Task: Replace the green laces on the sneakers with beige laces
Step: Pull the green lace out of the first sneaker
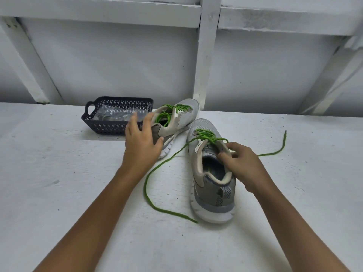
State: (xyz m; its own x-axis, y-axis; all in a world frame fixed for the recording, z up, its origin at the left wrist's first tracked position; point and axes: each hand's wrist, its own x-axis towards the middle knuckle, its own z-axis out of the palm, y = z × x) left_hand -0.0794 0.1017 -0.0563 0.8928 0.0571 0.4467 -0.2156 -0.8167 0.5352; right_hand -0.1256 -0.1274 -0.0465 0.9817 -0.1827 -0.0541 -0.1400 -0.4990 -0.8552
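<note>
On a white painted surface (59,173), the left hand (140,138) rests spread fingers on the far grey mesh sneaker (176,116), beside a dark plastic basket (110,126). The right hand (243,163) pinches the collar of the near grey sneaker (214,185), whose loose green lace (145,190) trails across the surface.

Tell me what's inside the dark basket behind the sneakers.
Clear plastic packaging lies in the basket, with something pale inside; whether it's laces is unclear. The left hand and the front wall hide its near right corner and floor.
</note>
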